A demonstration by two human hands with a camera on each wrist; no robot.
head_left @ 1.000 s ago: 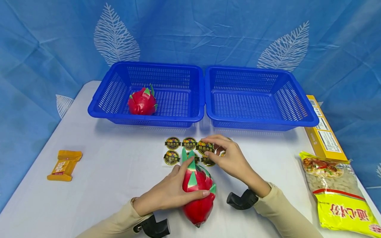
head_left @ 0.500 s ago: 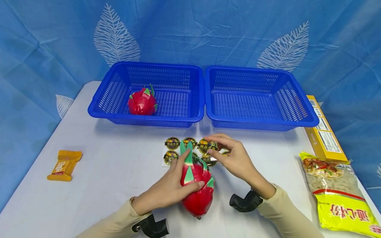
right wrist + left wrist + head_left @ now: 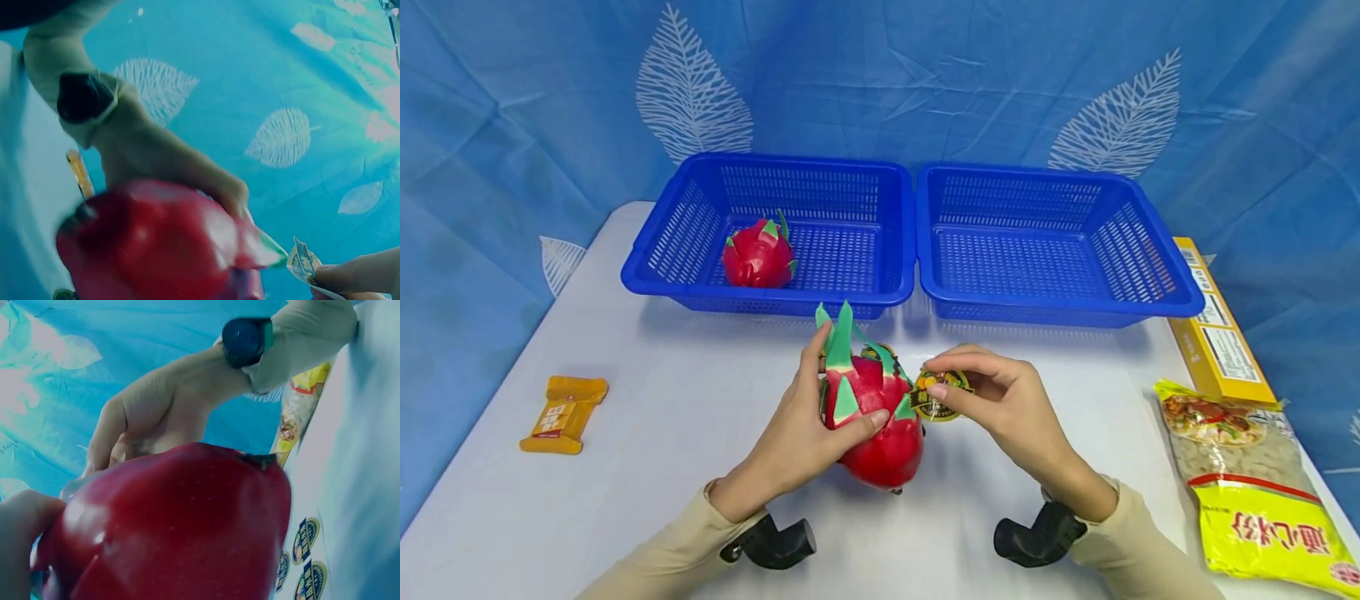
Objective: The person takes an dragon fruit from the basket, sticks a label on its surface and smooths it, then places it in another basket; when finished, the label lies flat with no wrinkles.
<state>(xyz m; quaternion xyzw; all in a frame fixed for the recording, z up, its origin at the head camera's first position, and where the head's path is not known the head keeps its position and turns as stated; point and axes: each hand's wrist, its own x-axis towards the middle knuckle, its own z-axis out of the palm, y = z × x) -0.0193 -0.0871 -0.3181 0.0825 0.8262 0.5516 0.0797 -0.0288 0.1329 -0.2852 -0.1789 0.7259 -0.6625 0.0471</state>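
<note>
My left hand point(image 3: 797, 429) grips a red dragon fruit point(image 3: 883, 454) with green leaf tips, thumb across its near side. The fruit appears raised over the white table and fills much of the left wrist view. Between thumb and fingers, my right hand point(image 3: 1011, 400) pinches a round black-and-gold sticker point(image 3: 934, 407) just right of the fruit. In the right wrist view the sticker point(image 3: 302, 262) looks bent, close to a green leaf tip. Most of the sticker sheet is hidden behind the fruit and hands; several of its stickers point(image 3: 306, 539) show in the left wrist view.
Two blue baskets point(image 3: 1052, 315) stand side by side at the back; the left one contains another dragon fruit point(image 3: 758, 254). An orange packet point(image 3: 563, 415) lies at left. On the right are a yellow box point(image 3: 1221, 333) and a yellow food bag point(image 3: 1255, 492).
The sticker has come away from the sheet in my right hand and moved slightly right and nearer. My left hand has moved the dragon fruit up and to the left, over the sheet.
</note>
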